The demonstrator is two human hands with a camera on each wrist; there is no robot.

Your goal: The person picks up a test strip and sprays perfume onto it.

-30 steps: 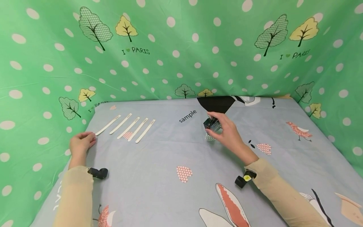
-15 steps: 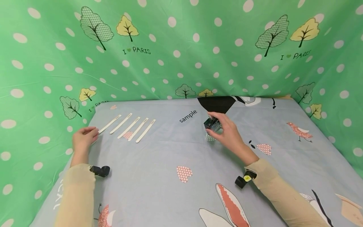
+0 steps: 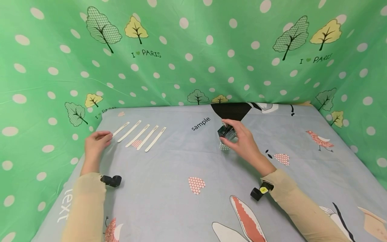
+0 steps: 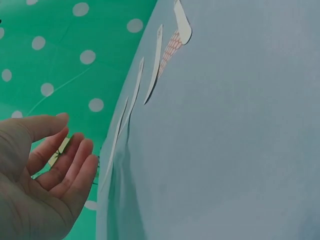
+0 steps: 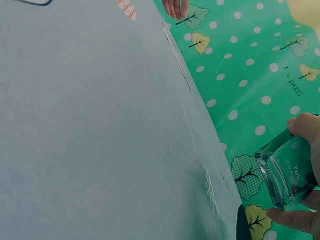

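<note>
My right hand (image 3: pixel 235 135) grips a small square glass bottle (image 3: pixel 226 131) just above the grey-blue sheet (image 3: pixel 181 158), near the printed word "sample". In the right wrist view the clear bottle (image 5: pixel 284 173) sits between thumb and fingers (image 5: pixel 306 126). Several white paper strips (image 3: pixel 142 133) lie in a fanned row at the back left. My left hand (image 3: pixel 102 137) hovers by the leftmost strip (image 3: pixel 121 129), its fingertips close to the near end. The left wrist view shows that hand (image 4: pixel 70 150) relaxed and holding nothing, with the strips (image 4: pixel 150 75) beyond it.
Green polka-dot cloth (image 3: pixel 193 60) walls the sheet in at the back and both sides. The sheet's left edge (image 4: pixel 107 190) runs right beside my left hand. Black wrist cameras (image 3: pixel 112 180) (image 3: pixel 259 192) sit on both beige sleeves.
My left hand has moved right and forward, reaching the near end of the leftmost strip. The right hand with the bottle has stayed in place.
</note>
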